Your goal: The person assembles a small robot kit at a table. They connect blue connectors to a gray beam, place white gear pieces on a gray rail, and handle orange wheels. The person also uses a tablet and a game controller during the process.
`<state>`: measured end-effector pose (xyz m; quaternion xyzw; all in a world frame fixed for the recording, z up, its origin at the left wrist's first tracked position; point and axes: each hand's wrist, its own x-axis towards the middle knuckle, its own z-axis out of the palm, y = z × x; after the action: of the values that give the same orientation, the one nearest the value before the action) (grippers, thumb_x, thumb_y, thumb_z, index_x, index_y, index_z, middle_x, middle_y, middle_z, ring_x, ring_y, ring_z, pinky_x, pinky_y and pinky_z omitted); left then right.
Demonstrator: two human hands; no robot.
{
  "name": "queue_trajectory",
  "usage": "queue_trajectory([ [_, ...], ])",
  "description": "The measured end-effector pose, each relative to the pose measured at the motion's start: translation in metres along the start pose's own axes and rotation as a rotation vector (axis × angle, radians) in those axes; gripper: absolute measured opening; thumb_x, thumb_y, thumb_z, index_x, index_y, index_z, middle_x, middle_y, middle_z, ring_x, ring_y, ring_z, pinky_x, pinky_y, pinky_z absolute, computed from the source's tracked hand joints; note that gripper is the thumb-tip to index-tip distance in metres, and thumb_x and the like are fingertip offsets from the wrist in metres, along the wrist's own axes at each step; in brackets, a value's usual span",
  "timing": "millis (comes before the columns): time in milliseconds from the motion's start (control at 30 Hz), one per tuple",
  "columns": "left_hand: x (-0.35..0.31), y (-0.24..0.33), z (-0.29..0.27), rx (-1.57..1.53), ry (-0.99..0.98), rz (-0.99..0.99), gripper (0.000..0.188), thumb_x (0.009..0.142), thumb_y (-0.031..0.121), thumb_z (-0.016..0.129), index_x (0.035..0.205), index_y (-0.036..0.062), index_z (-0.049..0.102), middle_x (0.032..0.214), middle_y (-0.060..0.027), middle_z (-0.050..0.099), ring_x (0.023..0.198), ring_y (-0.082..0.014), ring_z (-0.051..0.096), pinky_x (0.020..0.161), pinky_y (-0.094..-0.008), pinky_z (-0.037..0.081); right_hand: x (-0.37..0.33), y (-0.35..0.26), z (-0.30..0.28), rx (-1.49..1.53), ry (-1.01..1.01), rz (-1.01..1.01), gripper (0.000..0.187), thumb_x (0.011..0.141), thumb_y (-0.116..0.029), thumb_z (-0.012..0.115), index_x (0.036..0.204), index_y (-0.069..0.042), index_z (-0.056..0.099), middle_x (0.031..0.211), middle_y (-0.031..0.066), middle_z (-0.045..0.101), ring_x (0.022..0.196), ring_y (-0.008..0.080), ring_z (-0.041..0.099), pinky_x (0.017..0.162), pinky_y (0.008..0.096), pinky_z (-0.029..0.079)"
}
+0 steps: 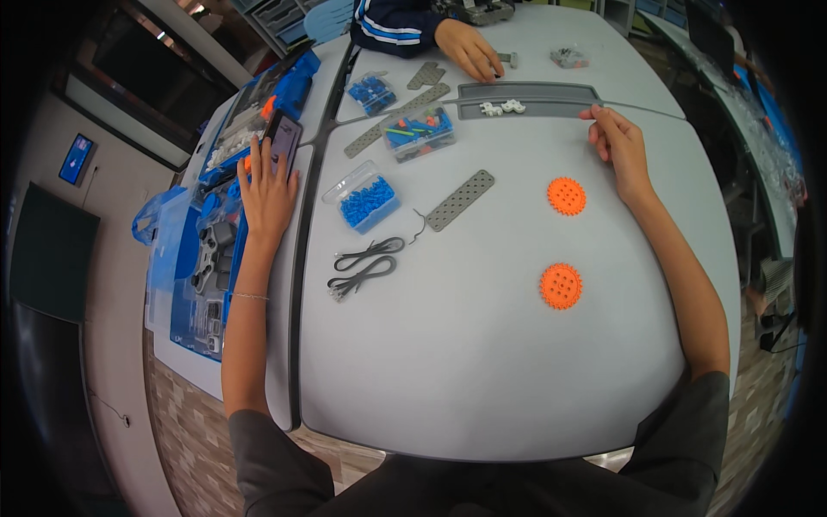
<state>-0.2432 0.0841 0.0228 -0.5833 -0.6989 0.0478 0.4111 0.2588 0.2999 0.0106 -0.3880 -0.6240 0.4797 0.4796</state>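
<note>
My left hand (269,194) lies with its fingers spread at the near end of a dark-framed phone-like device (286,133), beside the blue kit bin on the left table. Whether the fingertips press on the device I cannot tell. On the right, my right hand (622,146) is raised near the end of a long grey tray (560,93), its fingers loosely bent and apart, with nothing visible in them. Two orange gears, a far one (566,196) and a near one (561,286), lie flat below that hand. Small white parts (502,108) sit in the tray.
Boxes of blue pins (369,200) and mixed coloured pieces (419,133), a grey perforated plate (461,201) and dark cables (362,267) lie centre-left. A kit bin with a game controller (214,257) stands left. Across the table, another person's hand (468,50) touches small parts.
</note>
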Motion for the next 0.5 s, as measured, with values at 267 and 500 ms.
queue_trajectory([
  [267, 0.003, 0.000, -0.005, -0.050, 0.038, 0.014, 0.038, 0.099, 0.032, 0.065, 0.130, 0.0104, 0.067, 0.158, -0.0165, 0.044, 0.156, -0.0335, 0.026, 0.122, -0.0550, 0.024, 0.007, -0.009, 0.010, -0.128, -0.036, -0.093, 0.036, 0.105, -0.036, 0.059, 0.104, -0.004, 0.075, 0.074, -0.0035, 0.059, 0.059, 0.0026, 0.046, 0.057, 0.0213, 0.034],
  [500, 0.002, 0.005, -0.027, -0.070, 0.065, -0.010, 0.037, 0.099, 0.029, 0.065, 0.133, 0.0138, 0.066, 0.156, -0.0132, 0.045, 0.154, -0.0322, 0.029, 0.118, -0.0530, 0.028, 0.097, -0.004, 0.044, -0.641, -0.188, -0.386, 0.029, 0.098, -0.028, 0.065, 0.108, -0.003, 0.075, 0.091, 0.0118, 0.071, 0.090, 0.0237, 0.068, 0.084, 0.0365, 0.051],
])
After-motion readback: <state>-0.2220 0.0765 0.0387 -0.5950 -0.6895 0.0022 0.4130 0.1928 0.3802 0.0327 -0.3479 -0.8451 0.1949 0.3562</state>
